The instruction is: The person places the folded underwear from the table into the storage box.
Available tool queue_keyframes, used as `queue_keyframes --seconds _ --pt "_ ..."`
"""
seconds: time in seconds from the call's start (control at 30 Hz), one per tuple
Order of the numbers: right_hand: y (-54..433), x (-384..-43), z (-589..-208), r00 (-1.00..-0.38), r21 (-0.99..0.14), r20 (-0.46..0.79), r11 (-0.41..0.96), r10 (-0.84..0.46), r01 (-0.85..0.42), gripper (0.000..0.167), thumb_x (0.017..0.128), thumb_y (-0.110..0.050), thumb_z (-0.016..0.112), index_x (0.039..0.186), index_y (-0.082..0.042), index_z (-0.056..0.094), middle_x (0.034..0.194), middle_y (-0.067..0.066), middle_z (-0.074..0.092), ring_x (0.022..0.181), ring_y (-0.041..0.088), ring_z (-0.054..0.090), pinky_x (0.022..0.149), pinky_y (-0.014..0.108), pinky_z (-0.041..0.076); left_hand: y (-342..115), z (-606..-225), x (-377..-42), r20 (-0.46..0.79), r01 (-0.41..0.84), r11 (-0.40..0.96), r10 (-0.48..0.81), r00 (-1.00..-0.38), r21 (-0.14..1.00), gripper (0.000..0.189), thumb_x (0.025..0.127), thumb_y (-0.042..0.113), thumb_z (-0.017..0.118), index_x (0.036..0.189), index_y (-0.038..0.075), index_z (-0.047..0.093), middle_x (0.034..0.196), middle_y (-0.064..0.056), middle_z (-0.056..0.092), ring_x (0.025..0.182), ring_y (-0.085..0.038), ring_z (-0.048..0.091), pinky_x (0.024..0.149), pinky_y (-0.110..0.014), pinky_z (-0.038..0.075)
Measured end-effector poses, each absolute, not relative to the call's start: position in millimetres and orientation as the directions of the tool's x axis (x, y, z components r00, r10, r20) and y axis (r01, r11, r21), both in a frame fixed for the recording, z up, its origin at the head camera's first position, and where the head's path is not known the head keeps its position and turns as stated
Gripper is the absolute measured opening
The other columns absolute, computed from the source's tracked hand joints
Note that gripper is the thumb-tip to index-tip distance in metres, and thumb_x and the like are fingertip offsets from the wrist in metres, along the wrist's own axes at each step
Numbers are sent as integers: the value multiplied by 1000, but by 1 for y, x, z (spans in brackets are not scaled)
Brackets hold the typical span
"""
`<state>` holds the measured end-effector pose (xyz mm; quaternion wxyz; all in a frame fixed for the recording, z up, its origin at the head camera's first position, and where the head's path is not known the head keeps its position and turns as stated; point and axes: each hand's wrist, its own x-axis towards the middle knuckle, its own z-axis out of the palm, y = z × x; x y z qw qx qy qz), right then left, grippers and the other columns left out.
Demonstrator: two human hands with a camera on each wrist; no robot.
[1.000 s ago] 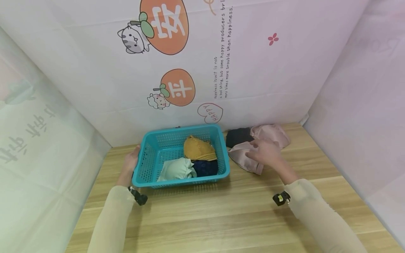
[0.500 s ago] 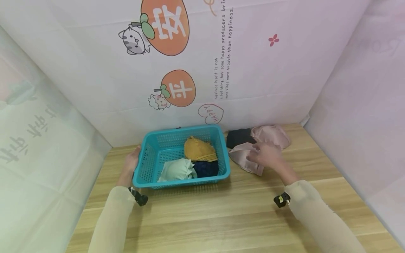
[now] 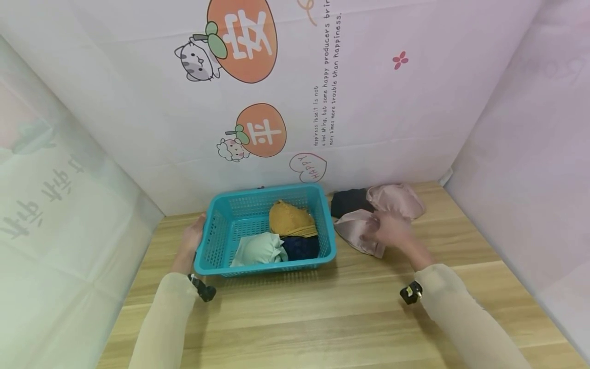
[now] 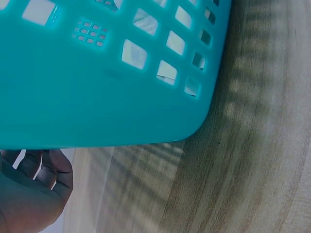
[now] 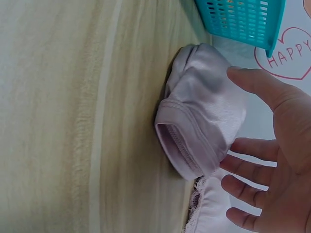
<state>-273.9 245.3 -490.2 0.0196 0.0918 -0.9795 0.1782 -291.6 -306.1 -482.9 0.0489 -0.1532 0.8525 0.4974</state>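
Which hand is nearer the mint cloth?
Left hand, touching the left end of the teal basket that holds the mint cloth; the right hand is beyond its right end, at a pink garment.

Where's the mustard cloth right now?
In the head view, the mustard cloth sits in the right half of the teal basket, just beyond the navy cloth.
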Motion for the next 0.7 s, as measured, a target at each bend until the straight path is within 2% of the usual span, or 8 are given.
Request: queue_keyframes --seconds 0.07,0.2,0.3,0.5,0.7 --pt "246 -274 -492 -983 -338 62 923 -175 -186 59 77 -51 81 112 -6 67 105 14 72 103 38 65 96 64 44 -306 -482 -291 -233 -307 463 -212 -949 832 89 92 81 25 153 18 42 111 -9 58 96 -18 56 77 -27 47" --pt "245 -275 -495 -987 -309 34 938 -157 -160 72 75 -57 80 121 -5 63 117 20 68 114 43 61 94 67 44 -307 -483 -291 -235 -310 448 -215 -948 839 89 92 81 27 149 16 47 98 -4 58 85 -13 58 73 -27 50" --pt "245 -275 -497 -990 -300 15 943 -143 -141 79 75 -59 79 127 -3 60 125 23 65 122 46 56 99 70 40 -307 -483 -292 -240 -313 438 -216 -947 843 88 92 81 27 150 17 46 98 -3 58 83 -12 59 73 -26 51" --pt "243 -276 -498 -992 -299 -39 949 -117 -100 93 76 -64 76 138 0 51 142 29 52 137 52 40 110 74 26 -307 -484 -293 -232 -304 453 -209 -950 838 88 92 81 26 153 19 40 109 -8 60 85 -11 59 73 -26 50" --pt "242 -277 -503 -992 -294 -88 954 -87 -57 97 75 -64 75 143 -1 45 153 31 36 144 56 23 109 78 20 -309 -483 -294 -233 -299 438 -199 -952 848 90 90 83 26 147 16 48 98 -3 62 80 -10 61 72 -26 52"
